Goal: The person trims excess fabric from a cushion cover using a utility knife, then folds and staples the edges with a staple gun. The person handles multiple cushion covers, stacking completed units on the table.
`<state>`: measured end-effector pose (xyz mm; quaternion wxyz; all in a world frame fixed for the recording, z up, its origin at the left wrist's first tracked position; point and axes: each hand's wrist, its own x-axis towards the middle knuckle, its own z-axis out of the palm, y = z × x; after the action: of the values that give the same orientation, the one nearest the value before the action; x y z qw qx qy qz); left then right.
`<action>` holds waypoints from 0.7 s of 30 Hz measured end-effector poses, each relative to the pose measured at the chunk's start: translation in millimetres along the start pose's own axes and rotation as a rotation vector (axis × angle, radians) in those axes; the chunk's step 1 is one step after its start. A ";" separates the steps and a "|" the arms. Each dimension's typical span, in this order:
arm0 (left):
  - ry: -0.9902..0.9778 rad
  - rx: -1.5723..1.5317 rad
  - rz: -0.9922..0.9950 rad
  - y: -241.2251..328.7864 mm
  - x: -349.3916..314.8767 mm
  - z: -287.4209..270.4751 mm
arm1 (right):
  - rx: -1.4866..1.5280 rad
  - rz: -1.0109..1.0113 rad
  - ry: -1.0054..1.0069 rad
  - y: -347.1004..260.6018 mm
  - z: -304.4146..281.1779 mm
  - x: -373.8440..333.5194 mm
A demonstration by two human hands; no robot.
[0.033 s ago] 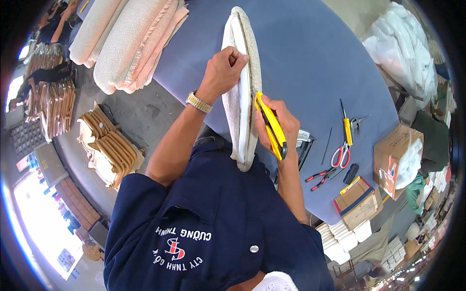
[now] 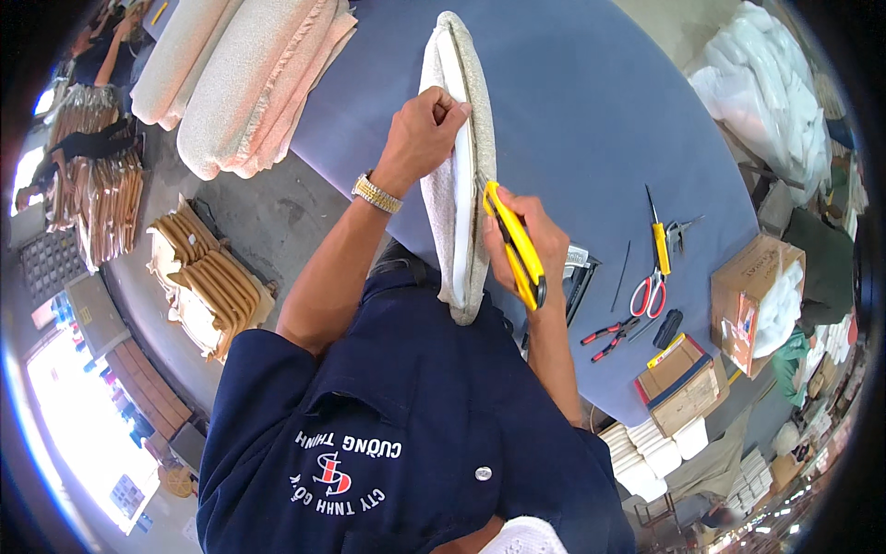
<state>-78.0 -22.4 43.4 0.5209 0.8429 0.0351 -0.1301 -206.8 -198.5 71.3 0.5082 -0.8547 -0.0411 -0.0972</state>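
A beige, fabric-covered cushion pad (image 2: 436,198) stands edge-on in front of me, its long narrow side facing up. Along that side runs a white strip (image 2: 461,231) beside a dark line. My left hand (image 2: 429,129) pinches the upper half of this edge, fingers closed, with a wristwatch (image 2: 377,193) on the wrist. In my right hand (image 2: 540,235) is a yellow and black utility knife (image 2: 517,242), its tip against the right side of the strip. Whether the blade is cutting in is too small to tell.
Pink-beige fabric rolls (image 2: 249,88) lie at the table's (image 2: 591,120) far left. To the right are a stapler (image 2: 579,277), red-handled scissors (image 2: 649,294), pliers (image 2: 609,340), an open carton (image 2: 738,295) and a bag of white stuffing (image 2: 761,102). Brown stacked pieces (image 2: 212,282) sit on the floor at left.
The utility knife in my right hand has shifted very slightly toward me along the cushion's edge. My left hand stays at the same spot on the pad.
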 end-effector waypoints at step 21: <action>-0.062 0.396 0.225 24.3 -105.7 -14.7 | 0.202 0.125 0.205 1.9 -17.5 -60.4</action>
<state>-172.4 -12.4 97.8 0.3572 0.9229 -0.1014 -0.1014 -267.7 -213.0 65.2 0.5981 -0.7858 0.0547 -0.1478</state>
